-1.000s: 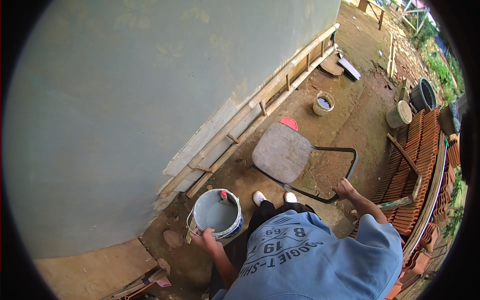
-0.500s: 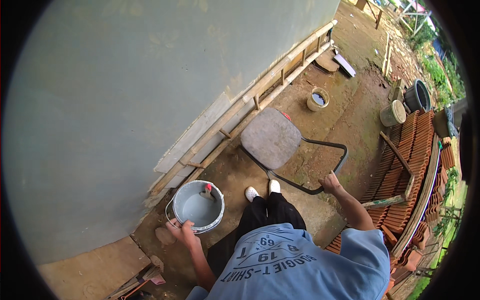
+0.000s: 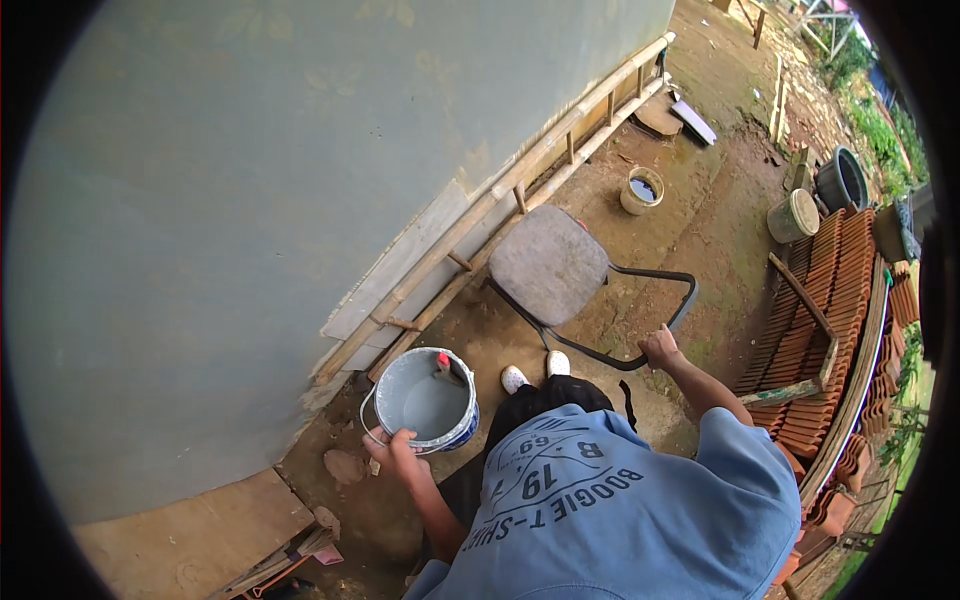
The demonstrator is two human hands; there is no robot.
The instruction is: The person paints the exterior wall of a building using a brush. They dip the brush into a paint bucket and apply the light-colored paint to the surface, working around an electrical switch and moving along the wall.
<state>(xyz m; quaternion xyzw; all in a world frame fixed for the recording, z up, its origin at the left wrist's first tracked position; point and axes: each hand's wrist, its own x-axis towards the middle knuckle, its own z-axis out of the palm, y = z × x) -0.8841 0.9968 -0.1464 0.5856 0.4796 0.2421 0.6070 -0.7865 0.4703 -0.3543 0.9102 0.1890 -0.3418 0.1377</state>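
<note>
My left hand [image 3: 392,447] grips the rim of a paint bucket [image 3: 470,425], whose wire handle hangs to the left. Inside is grey-white paint [image 3: 420,405], and a paintbrush with a red part [image 3: 443,361] leans against the far inner wall. With my right hand [image 3: 659,349] I hold the black metal frame of a chair [image 3: 548,265] that has a worn grey seat. The chair stands ahead of my feet, beside the wall. Part of its frame is hidden under the seat.
A bamboo ladder [image 3: 520,200] lies along the base of the grey wall [image 3: 220,250]. Farther ahead a small pail [image 3: 641,190] holds dark liquid. Stacked roof tiles [image 3: 800,340] fill the right side, near a lidded bucket [image 3: 793,216] and a black tub [image 3: 842,180].
The bucket in my left hand has shifted right and slightly up in the picture, closer to my body. My right hand keeps its hold on the chair frame, which has barely moved.
</note>
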